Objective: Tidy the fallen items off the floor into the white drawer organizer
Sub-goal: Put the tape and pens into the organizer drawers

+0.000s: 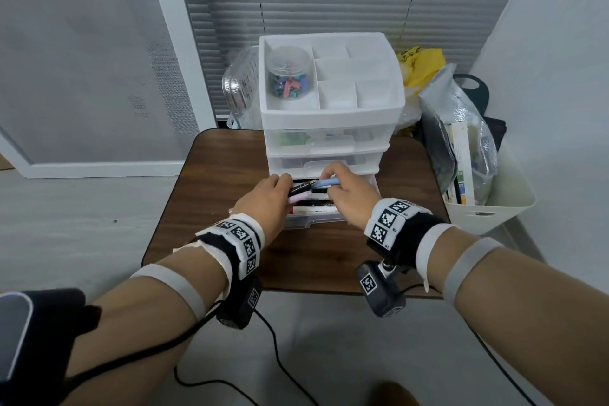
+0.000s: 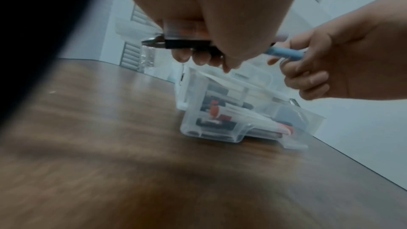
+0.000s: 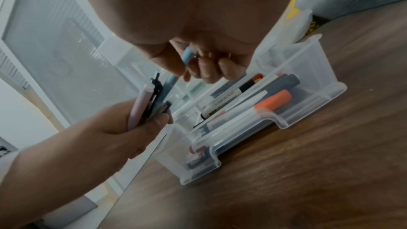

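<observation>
The white drawer organizer [image 1: 333, 115] stands on a small brown table [image 1: 211, 175], its clear bottom drawer [image 3: 319, 83] pulled out and holding several markers [image 3: 253, 109]. My left hand [image 1: 263, 198] grips a bundle of pens [image 3: 145, 104], pink and black ones among them, just over the drawer's left end. My right hand [image 1: 349, 194] pinches a light blue pen [image 2: 284, 54] above the drawer, its tip pointing toward the left hand. The open top tray holds a clear jar of coloured clips [image 1: 290, 76].
A white bin [image 1: 494, 204] with a silver foil bag and books stands right of the table. A clear plastic container [image 1: 240, 82] and a yellow bag [image 1: 421, 66] sit behind the organizer. Black cables trail over the grey floor [image 1: 82, 214].
</observation>
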A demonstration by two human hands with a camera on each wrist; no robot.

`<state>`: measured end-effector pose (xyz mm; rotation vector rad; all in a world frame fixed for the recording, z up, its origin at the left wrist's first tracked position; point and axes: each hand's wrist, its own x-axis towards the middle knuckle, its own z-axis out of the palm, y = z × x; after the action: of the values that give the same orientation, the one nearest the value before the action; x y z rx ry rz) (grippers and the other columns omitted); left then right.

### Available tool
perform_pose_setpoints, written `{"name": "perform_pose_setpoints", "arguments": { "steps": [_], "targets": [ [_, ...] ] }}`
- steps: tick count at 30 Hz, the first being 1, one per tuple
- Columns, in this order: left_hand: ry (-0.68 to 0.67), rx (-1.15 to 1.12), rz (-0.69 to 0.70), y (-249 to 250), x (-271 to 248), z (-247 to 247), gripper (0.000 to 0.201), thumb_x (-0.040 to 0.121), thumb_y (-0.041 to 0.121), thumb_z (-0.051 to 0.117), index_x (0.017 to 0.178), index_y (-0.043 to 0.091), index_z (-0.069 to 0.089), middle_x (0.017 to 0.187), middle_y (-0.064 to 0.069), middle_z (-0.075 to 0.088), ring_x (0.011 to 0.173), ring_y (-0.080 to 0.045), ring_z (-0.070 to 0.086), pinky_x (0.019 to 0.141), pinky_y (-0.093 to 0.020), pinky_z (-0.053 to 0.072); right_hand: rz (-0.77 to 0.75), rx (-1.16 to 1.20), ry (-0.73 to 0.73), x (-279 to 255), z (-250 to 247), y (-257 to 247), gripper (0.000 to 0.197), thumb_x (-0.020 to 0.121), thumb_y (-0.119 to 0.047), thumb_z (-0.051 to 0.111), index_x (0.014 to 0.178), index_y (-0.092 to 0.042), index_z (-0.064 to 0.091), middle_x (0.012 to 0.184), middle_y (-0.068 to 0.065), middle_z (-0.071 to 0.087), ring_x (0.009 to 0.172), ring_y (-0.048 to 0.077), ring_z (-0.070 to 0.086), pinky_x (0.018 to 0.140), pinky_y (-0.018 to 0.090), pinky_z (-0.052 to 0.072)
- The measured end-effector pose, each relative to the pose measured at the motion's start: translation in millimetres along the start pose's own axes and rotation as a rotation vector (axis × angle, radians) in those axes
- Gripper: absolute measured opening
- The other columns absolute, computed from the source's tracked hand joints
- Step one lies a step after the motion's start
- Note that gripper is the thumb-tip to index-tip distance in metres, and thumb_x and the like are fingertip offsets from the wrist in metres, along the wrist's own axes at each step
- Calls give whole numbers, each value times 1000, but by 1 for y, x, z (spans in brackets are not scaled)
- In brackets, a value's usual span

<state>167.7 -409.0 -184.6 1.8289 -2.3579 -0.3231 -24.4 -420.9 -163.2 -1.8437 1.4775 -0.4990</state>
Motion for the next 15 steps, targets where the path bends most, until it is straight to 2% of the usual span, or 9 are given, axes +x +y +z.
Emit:
{"name": "perform_pose_setpoints", "arguments": {
  "steps": [2, 4, 6, 8, 10, 12, 13, 15],
  "targets": [
    [5, 70, 36, 7, 7, 0, 27, 87, 9, 59, 112, 11, 47, 107, -9, 48, 97, -30, 52, 71, -46, 52, 20, -123, -48, 0, -1, 3, 16, 96, -15, 42, 112, -18, 40, 68, 3, 50, 56, 19, 47, 58, 38, 46],
    [-5, 170, 104, 17, 13, -1, 33, 84, 7, 60, 114, 12, 46, 110, -8, 49, 104, -28, 50, 73, -38, 48, 10, -212, -88, -2, -1, 5, 23, 94, -16, 47, 114, -20, 35, 66, 2, 51, 59, 22, 52, 67, 43, 48],
    [-18, 278, 156, 30, 20, -2, 39, 83, 11, 61, 118, 14, 44, 112, -5, 54, 108, -26, 50, 80, -36, 42, 13, -216, -86, -5, -2, 10, 35, 92, -13, 50, 120, -22, 32, 66, 2, 52, 61, 24, 56, 63, 40, 46],
    [-27, 362, 145, 44, 26, -4, 44, 80, 14, 62, 119, 18, 43, 111, -1, 58, 108, -26, 53, 90, -41, 37, 38, -214, -64, -7, -4, 18, 43, 90, -11, 52, 125, -22, 29, 71, 2, 54, 62, 22, 57, 54, 33, 41],
    [-60, 375, 132, 56, 33, -2, 49, 79, 14, 62, 123, 21, 41, 112, 0, 59, 110, -25, 54, 95, -44, 35, 55, -229, -37, -9, -8, 25, 45, 89, -12, 53, 126, -22, 29, 83, 3, 56, 65, 19, 57, 56, 33, 45],
    [-115, 353, 152, 67, 39, 2, 54, 81, 14, 61, 129, 22, 38, 115, -3, 59, 112, -27, 55, 95, -41, 38, 71, -238, 18, -10, -11, 32, 48, 88, -12, 55, 127, -22, 29, 105, 6, 56, 80, 22, 61, 69, 40, 54],
    [-128, 336, 165, 72, 42, 4, 54, 82, 14, 61, 131, 22, 38, 117, -4, 58, 112, -28, 56, 94, -40, 40, 78, -246, 60, -11, -13, 35, 49, 87, -13, 56, 127, -21, 30, 114, 6, 53, 89, 23, 60, 77, 42, 54],
    [-147, 294, 145, 78, 48, 7, 54, 82, 13, 61, 131, 24, 39, 117, -5, 58, 109, -29, 57, 91, -40, 43, 88, -308, 161, -12, -16, 44, 47, 83, -14, 59, 123, -19, 35, 122, 5, 47, 106, 25, 52, 88, 43, 50]
  ]
}}
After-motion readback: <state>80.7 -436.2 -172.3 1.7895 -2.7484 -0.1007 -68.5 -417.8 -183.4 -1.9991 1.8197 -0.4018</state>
